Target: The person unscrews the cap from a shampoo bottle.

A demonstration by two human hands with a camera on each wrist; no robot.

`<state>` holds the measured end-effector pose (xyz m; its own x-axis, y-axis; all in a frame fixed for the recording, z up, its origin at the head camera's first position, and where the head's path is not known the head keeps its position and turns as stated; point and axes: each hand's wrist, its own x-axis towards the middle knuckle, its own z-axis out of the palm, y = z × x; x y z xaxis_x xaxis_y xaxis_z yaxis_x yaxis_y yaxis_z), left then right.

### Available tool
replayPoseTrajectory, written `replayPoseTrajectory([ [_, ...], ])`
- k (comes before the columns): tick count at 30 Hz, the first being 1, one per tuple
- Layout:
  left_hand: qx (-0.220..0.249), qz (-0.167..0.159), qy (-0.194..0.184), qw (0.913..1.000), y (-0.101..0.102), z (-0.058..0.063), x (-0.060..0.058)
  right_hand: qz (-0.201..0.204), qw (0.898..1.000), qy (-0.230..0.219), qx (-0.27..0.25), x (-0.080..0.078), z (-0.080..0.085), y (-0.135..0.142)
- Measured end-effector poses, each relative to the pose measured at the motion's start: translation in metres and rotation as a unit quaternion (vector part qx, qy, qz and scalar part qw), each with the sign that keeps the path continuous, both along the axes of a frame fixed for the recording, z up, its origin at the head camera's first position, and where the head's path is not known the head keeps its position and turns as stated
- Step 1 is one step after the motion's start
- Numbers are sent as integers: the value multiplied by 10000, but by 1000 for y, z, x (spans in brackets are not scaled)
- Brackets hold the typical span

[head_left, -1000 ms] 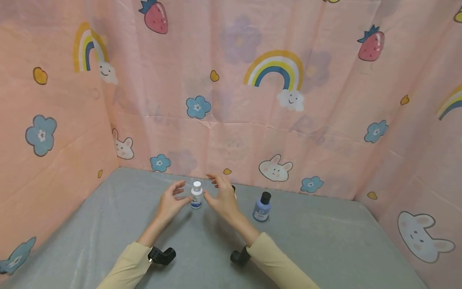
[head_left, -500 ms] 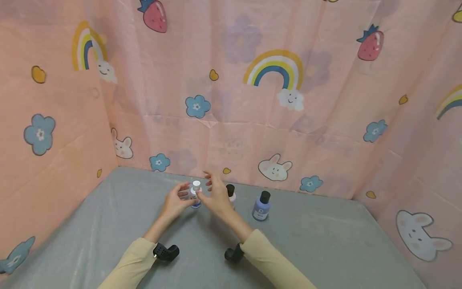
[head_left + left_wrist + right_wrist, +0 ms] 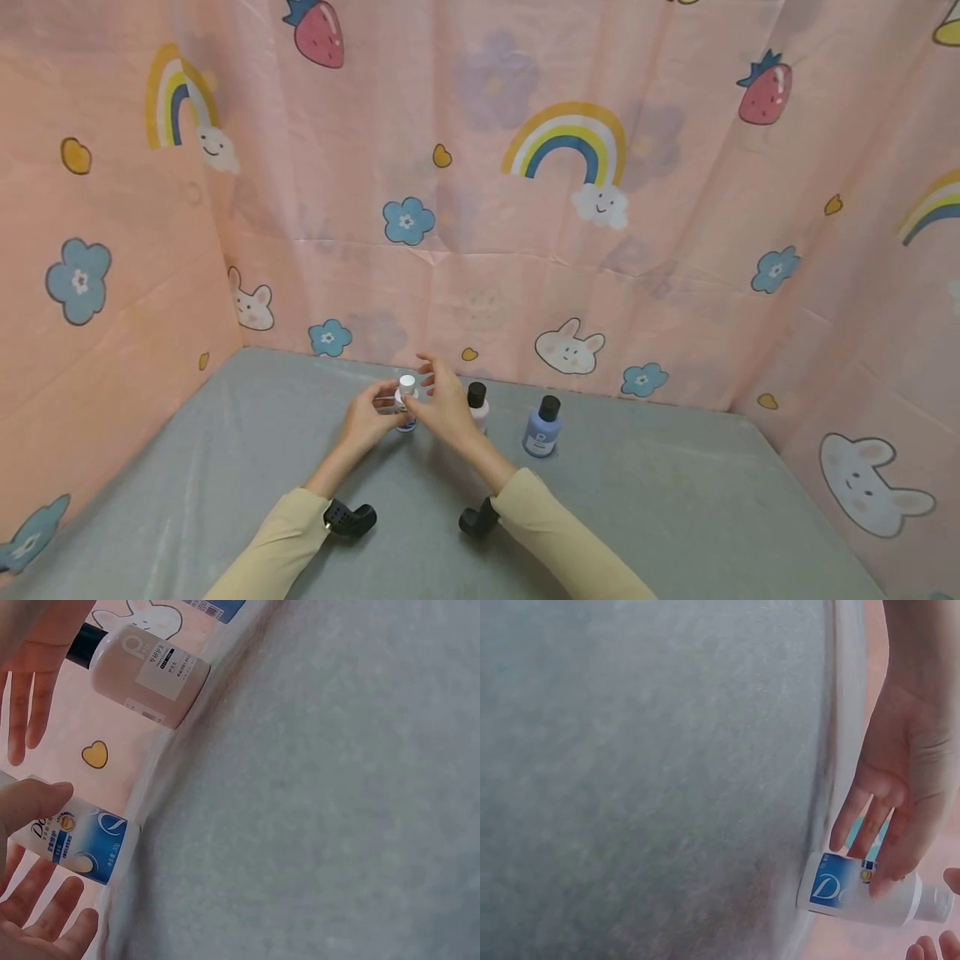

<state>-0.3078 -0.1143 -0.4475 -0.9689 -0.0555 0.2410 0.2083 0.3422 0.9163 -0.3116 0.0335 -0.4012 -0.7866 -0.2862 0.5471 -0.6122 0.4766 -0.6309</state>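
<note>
A small white bottle (image 3: 407, 386) with a white cap and a blue label stands upright on the grey-covered table. My left hand (image 3: 367, 422) holds it by the sides; in the left wrist view the thumb (image 3: 46, 799) presses the label side and the fingers reach round behind. At the cap, my right hand (image 3: 447, 408) is spread, with its thumb near the bottle's neck and its fingers apart from the cap. In the right wrist view, only fingertips of the right hand show at the lower right edge, near the cap of the white bottle (image 3: 900, 900).
Just right of my right hand is a pale pink bottle (image 3: 477, 410) with a black cap. Farther right stands a blue bottle (image 3: 542, 433), also black-capped. A pink printed curtain (image 3: 480, 283) rises behind and beside the table (image 3: 660, 500).
My left hand has moved right and taken hold of the white bottle. My right hand has shifted left toward its cap, uncovering the pink bottle.
</note>
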Motion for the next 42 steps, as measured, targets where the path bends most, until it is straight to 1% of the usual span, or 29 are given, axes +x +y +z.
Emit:
replayPoseTrajectory([
  [3,-13,-6,-26,10000,1,1,-1,-22,9998,-180,-30,-2,0,-1],
  [7,19,9,-77,10000,3,1,-2,-125,9995,-266,74,-4,0,-3],
  [10,70,18,-69,9999,4,1,-4,-120,9994,-316,71,-5,2,-3],
  [14,70,24,26,10000,4,-1,-5,-118,9994,-331,74,-7,2,-4],
  [19,56,32,104,9999,5,-3,-6,-213,9992,-315,138,-8,1,-5],
  [23,79,31,82,9999,6,-5,-7,-230,9993,-258,152,-10,-1,-5],
  [31,-40,139,142,9998,9,-5,-4,-119,9997,-184,55,-12,-3,-6],
  [34,-61,169,133,9998,8,-5,-2,-80,9997,-236,9,-11,-2,-7],
  [38,-139,184,137,9996,6,-4,0,-83,9989,-457,-65,-10,-1,-9],
  [42,-202,173,223,9994,3,-4,4,-75,9983,-565,-133,-10,-2,-10],
])
